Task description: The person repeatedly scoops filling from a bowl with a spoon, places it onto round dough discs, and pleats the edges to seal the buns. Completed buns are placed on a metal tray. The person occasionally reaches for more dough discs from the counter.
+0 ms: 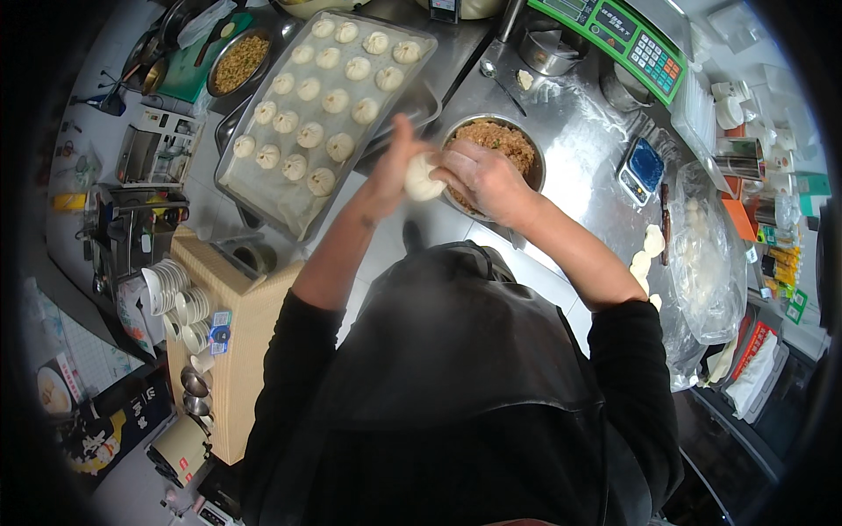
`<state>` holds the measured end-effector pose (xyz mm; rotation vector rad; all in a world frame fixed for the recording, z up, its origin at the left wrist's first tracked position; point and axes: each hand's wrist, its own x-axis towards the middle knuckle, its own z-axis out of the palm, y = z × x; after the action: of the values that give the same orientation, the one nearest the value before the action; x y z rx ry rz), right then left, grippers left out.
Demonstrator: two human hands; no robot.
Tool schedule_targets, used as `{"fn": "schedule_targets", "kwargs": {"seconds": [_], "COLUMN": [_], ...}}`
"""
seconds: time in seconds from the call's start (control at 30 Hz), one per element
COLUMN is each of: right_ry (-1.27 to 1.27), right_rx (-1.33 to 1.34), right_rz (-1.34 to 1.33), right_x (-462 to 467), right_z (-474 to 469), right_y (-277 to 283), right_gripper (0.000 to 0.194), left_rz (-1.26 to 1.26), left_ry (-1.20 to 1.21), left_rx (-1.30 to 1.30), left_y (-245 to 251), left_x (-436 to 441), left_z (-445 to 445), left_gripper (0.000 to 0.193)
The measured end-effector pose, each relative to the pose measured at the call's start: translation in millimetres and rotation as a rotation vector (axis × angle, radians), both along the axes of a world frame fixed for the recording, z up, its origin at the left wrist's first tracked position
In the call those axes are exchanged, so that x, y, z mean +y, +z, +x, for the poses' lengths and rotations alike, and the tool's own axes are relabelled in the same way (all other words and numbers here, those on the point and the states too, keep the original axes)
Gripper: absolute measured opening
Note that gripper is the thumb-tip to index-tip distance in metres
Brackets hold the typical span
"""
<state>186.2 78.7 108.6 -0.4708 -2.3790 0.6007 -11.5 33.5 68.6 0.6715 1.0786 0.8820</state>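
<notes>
A white dough bun is held up between my two hands, near the left rim of a steel bowl. My left hand, slightly blurred, cups its left side with the thumb pointing up. The fingers of my right hand grip its right edge, partly over the bowl. Brown minced filling with green bits lies in that bowl. To the left, a lined baking tray carries rows of pleated buns. Flattened dough rounds lie along the steel worktop beyond my right forearm.
A spoon lies behind the bowl, with a dough scrap close by. A small scale, a rolling pin and plastic-covered dough stand right. Another filling bowl is back left; a green scale is back right.
</notes>
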Motion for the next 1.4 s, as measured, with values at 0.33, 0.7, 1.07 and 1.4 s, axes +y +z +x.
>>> {"fn": "schedule_targets", "kwargs": {"seconds": [0.33,0.7,1.07,1.4], "right_ry": [-0.053,-0.229,-0.285,-0.307], "right_rx": [0.141,-0.527,-0.582,-0.536], "right_rz": [-0.178,-0.718,-0.883,-0.902], "right_x": [-2.9,-1.6,5.2,14.3], "right_z": [-4.7,59.5,18.4,8.7], "right_y": [-20.1,-173.4,-191.9,-201.5], "right_gripper": [0.017,0.021,0.027,0.026], "left_rz": [0.067,-0.139,-0.156,-0.143], "left_ry": [0.160,0.416,0.397,0.430], "left_rx": [0.071,-0.209,-0.343,-0.357], "left_y": [-16.4,-60.0,-88.1,-90.0], "left_x": [-19.0,-57.1,-73.9,-80.2], "left_z": [9.0,4.9,7.0,5.5], "left_gripper": [0.102,0.098,0.094,0.089]}}
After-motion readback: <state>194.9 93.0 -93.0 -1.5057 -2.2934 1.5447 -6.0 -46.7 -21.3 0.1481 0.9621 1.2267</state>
